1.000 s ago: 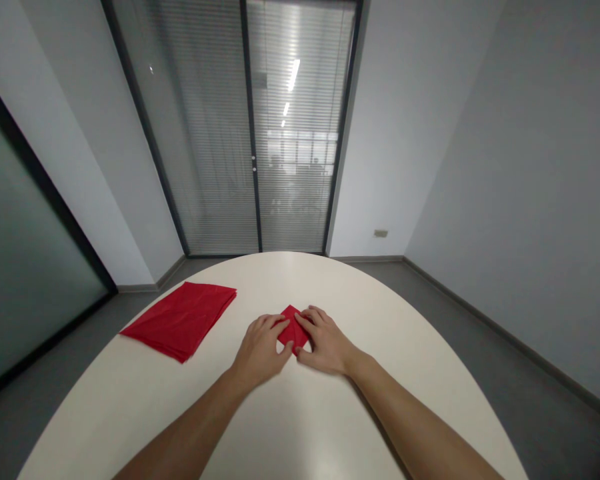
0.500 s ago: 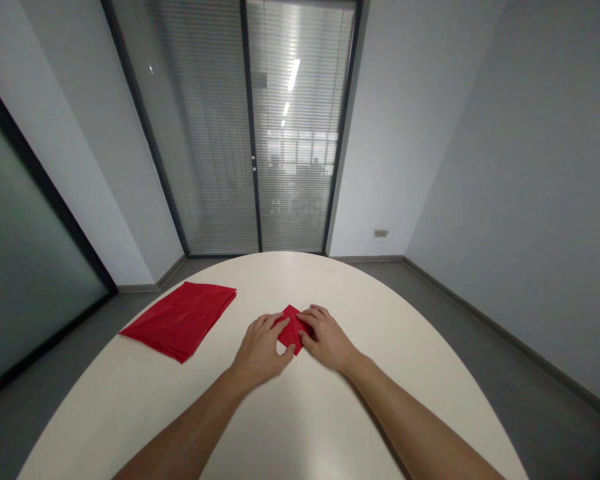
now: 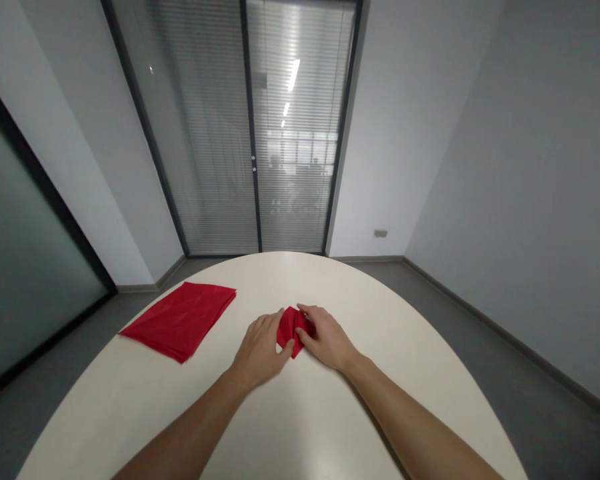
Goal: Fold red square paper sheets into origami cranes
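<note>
A small piece of folded red paper (image 3: pixel 289 325) lies on the white table between my hands, with a crease down its middle and its sides bent up. My left hand (image 3: pixel 263 343) grips its left side, thumb at the near corner and fingers along the far left edge. At the right side, my right hand (image 3: pixel 325 337) holds it between the thumb, which lies near the central crease, and the curled fingers. My fingers hide both side corners of the paper.
A stack of larger red sheets (image 3: pixel 183 320) lies on the left of the round white table (image 3: pixel 290 273), reaching its left edge. Beyond the table's far edge stand glass panels with blinds (image 3: pixel 210 167). A grey wall (image 3: pixel 530 200) rises at the right.
The folded paper was flatter and diamond-shaped; now its sides are bulged up about the crease. My fingers have moved from its top to its side edges. The stack has not moved.
</note>
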The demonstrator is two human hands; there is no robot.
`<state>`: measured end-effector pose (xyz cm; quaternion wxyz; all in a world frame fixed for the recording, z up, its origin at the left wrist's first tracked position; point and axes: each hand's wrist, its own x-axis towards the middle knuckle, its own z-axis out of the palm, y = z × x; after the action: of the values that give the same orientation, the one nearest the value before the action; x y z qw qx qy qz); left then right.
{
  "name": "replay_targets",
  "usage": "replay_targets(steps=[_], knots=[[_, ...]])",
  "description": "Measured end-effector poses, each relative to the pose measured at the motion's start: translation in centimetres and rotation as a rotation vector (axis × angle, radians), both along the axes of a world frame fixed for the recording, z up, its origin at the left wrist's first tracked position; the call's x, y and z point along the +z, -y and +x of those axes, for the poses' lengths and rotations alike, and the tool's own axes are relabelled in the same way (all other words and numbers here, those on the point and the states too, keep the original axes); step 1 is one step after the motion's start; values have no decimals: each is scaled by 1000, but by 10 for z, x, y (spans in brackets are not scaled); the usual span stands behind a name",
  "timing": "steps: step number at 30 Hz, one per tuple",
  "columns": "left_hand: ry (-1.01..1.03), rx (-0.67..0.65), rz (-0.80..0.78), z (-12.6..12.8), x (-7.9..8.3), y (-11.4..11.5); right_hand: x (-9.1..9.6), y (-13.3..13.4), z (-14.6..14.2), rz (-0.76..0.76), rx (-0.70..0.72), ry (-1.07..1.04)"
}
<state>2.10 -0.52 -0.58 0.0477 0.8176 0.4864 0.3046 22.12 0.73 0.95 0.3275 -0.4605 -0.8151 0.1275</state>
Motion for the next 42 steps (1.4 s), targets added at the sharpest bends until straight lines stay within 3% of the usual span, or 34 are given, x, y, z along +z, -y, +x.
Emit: replay_targets(steps=[31, 42], knots=[[-13, 38, -27, 0, -6, -3, 12, 6, -4, -135, -105, 45], [-6, 39, -40, 0, -4, -3, 9, 4, -2, -98, -53, 45]])
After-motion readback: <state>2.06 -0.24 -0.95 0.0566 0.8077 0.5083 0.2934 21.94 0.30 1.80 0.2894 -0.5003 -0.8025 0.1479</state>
